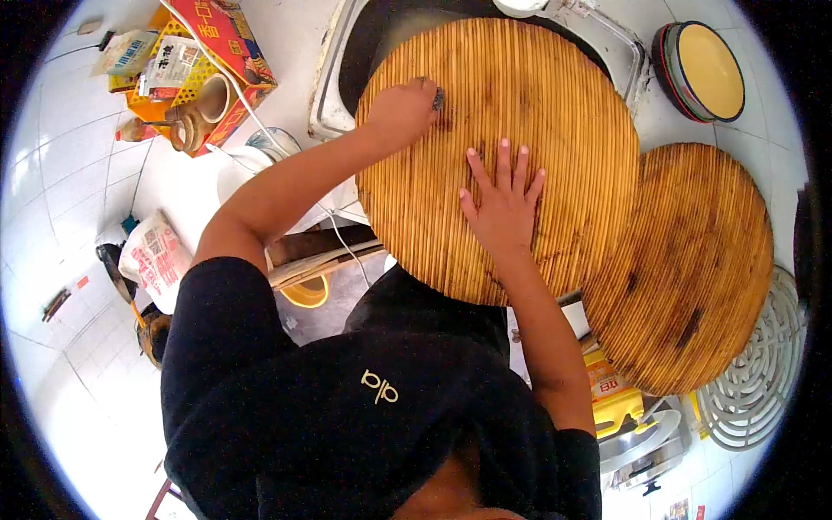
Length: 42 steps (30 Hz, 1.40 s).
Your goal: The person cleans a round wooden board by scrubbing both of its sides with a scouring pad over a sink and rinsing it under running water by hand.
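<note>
A large round slatted mat of light brown stalks [555,95], like a pot lid or board, lies in front of me, partly over a dark basin [381,35]. My left hand [404,113] is closed around a dark grey scouring pad [438,100] and presses it on the mat's upper left, beside a dark stain. With fingers spread, my right hand [504,204] lies flat on the mat's lower middle. A second, darker round slatted mat [693,260] sits to the right, partly covered by the first.
Stacked bowls or basins [711,74] stand at upper right. A grey ringed rack [754,364] lies below the second mat, near a yellow jug [615,403]. At left are a red box [221,35], a white cable [251,108] and a white-and-red bag [156,260].
</note>
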{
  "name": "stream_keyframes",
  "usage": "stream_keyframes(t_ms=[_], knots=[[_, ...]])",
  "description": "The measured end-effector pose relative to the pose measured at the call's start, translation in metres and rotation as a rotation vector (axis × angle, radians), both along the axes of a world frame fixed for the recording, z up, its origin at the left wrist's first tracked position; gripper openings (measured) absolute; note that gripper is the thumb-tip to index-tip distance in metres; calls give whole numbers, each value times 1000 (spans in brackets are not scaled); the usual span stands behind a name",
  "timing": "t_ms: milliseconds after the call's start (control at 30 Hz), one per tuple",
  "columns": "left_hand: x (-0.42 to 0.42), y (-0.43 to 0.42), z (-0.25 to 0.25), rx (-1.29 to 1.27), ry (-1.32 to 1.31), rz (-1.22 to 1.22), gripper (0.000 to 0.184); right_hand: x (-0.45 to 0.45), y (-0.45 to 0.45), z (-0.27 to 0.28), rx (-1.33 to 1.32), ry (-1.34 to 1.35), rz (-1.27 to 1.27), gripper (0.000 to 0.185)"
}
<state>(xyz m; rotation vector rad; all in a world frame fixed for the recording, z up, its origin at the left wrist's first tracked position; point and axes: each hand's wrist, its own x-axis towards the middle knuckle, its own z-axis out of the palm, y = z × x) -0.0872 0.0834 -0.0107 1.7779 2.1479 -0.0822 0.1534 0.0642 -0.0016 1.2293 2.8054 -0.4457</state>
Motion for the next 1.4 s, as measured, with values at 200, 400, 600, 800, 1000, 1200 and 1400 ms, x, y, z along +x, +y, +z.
stream_keyframes(t_ms=[200,400,600,800,1000,1200,1400], knots=[[-27,97,-27,56,-24,87,20,0,0,1,-5,-8,-2,61],[11,19,0,61,-65,-216,26,-4,1,2,-13,2,-3,60],[-31,124,-39,-68,-27,11,27,-2,2,4,-29,5,-3,59],[33,64,-13,169,-47,-256,19,1,2,0,-42,16,-8,60],[16,171,-50,242,8,-162,21,3,4,-1,-45,39,-21,62],[59,96,-20,230,-73,-451,27,2,3,-1,-64,33,-13,63],[37,181,-62,283,56,-292,27,2,4,1,-60,87,-32,61]])
